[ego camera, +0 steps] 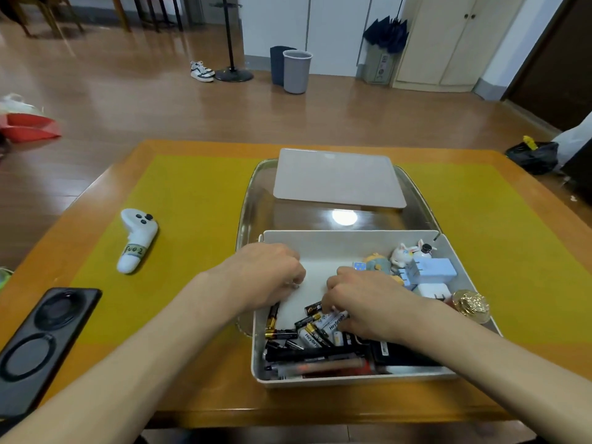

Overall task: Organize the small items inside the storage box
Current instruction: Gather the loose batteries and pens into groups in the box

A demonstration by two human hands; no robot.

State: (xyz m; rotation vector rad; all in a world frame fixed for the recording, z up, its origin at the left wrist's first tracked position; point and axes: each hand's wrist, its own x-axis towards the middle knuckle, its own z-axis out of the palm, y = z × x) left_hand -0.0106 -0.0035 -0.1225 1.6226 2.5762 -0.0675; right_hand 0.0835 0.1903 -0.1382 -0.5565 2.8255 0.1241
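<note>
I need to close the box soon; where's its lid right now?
In the head view, the white lid lies flat on the far part of the clear glass tray, just beyond the storage box, right of the white controller.

Domestic living room: polished wood floor (160, 100); cream double-door cupboard (448, 43); sneakers (201, 71) beside a coat-stand base (233, 74); two waste bins (296, 71); folded umbrella (386, 32); wooden table (96, 200) with yellow mat (192, 203).
</note>
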